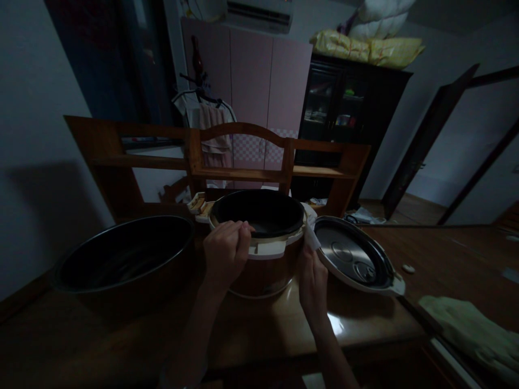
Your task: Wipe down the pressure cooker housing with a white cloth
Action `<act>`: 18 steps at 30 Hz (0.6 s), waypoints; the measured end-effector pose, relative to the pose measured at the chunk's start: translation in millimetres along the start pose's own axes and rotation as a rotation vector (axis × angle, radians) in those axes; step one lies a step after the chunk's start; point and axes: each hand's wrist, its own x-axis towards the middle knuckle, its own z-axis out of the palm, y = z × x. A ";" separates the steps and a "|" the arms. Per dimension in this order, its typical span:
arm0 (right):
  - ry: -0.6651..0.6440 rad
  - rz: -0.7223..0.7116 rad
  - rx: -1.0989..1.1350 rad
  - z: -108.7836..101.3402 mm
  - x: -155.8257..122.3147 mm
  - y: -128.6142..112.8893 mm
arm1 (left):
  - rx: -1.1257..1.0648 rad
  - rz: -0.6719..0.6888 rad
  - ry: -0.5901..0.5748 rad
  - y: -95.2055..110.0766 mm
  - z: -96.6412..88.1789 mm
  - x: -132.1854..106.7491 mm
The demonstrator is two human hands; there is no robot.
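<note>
In the head view, a rice cooker [263, 275] with its top off stands on the wooden table, its dark round inside showing. My left hand [226, 248] is closed over the front left of its rim, fingers curled. At the cooker's right side, my right hand [313, 275] pinches a white wipe or piece of paper [311, 235] that touches the outer rim. Right of the cooker lies its detached lid [344, 249], the metal inner face upward. A large dark inner pot [125, 259] stands on the left.
The wooden table [259, 329] has a raised shelf [243, 174] along its back. A pale green cloth [470, 329] lies at the lower right. Beyond are pink wardrobe doors [251, 86], a dark cabinet [357, 102] and a door standing ajar [430, 140]. The light is dim.
</note>
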 end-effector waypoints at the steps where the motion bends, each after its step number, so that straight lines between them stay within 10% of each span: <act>1: 0.004 -0.017 -0.001 0.2 0.5 -0.3 | 0.001 0.001 0.001 0.0 0.0 0.1; 18: -0.151 -0.178 -0.009 -1.8 -51.2 40.6 | 0.017 0.017 0.008 -0.9 1.1 0.3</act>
